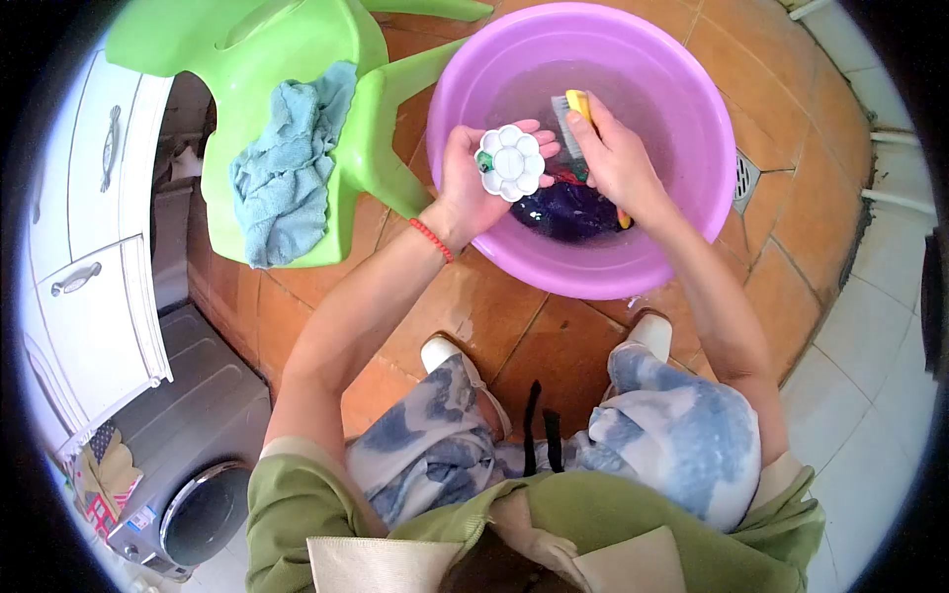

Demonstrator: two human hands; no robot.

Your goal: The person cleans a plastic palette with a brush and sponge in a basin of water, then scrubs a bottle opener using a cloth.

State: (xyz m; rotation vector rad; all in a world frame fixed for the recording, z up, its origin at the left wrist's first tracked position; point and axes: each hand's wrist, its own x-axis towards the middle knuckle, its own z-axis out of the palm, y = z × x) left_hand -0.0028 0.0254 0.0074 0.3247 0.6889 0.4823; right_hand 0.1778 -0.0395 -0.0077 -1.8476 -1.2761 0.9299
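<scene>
My left hand (463, 180) holds a white flower-shaped paint palette (511, 163) on its palm, fingers stretched out beneath it. A green smear of paint shows in one of the palette's left wells. My right hand (618, 163) is closed around a yellow-handled scrub brush (563, 128) with grey bristles, just right of the palette. Both hands are over a purple basin (707, 148) of murky water. A dark purple-blue thing (568, 212) lies in the water below my hands, with red and green bits near it; its kind cannot be made out.
At the left, a green plastic chair (371, 119) bears a crumpled blue-grey towel (292, 163). White cabinets (94, 296) and a grey front-loading washing machine (188, 435) stand farther left. A floor drain (744, 181) lies right of the basin on orange tiles (791, 237).
</scene>
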